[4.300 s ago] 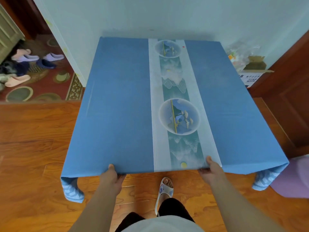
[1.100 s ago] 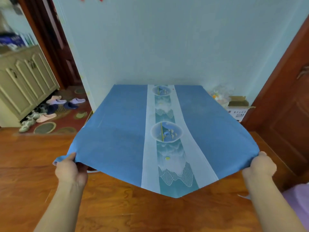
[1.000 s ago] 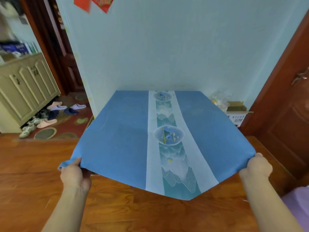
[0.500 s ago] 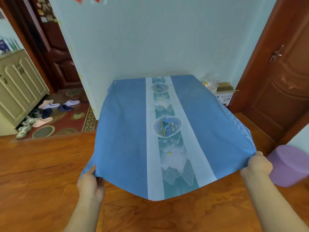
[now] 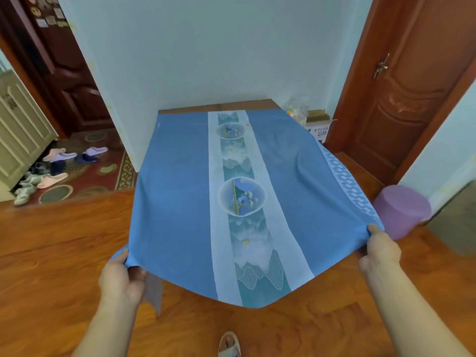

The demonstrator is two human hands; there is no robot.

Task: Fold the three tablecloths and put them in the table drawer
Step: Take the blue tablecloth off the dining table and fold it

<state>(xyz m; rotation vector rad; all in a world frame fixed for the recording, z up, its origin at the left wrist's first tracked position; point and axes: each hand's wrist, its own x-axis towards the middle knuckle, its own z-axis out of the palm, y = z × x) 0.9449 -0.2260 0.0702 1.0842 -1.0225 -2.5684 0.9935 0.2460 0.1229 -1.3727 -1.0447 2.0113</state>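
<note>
Under tablecloth (image 5: 177,202), table (image 5: 219,107) mostly hidden

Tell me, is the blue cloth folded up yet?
Not yet. The cloth is spread open, its far part lying on the table. The left hand and right hand each grip a near corner, lifted.

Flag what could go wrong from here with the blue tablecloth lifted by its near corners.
1. The tablecloth sags low between the left hand and right hand; its middle edge could drag on the floor.
2. Each hand grips only a corner, so one could slip free.
3. The far end lies on the table; pulling may bunch it unevenly.
</note>
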